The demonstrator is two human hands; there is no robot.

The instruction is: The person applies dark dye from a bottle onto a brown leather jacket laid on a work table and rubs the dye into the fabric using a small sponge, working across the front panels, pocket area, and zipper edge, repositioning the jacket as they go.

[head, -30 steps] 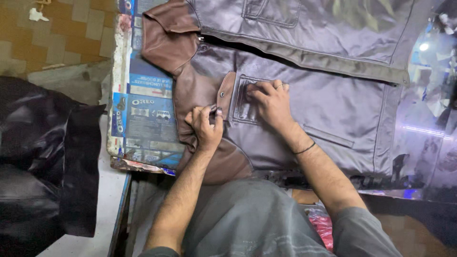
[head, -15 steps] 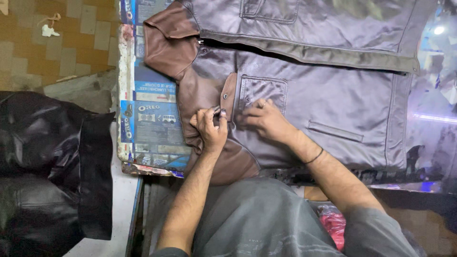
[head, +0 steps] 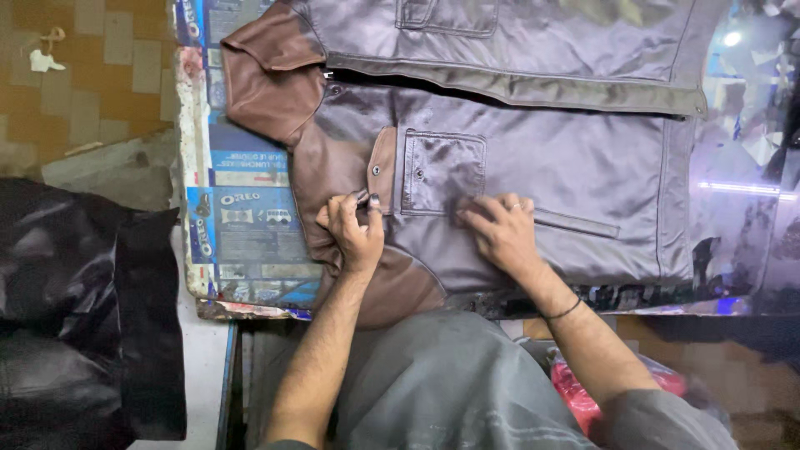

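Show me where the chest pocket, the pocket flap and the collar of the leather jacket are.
chest pocket (head: 443, 171), head view, middle of the stitched patch.
pocket flap (head: 382, 169), head view, brown flap beside its snap.
collar (head: 268, 71), head view, flat brown upper side.

Brown leather jacket (head: 533, 167) lies flat, front up, pocket flap open.
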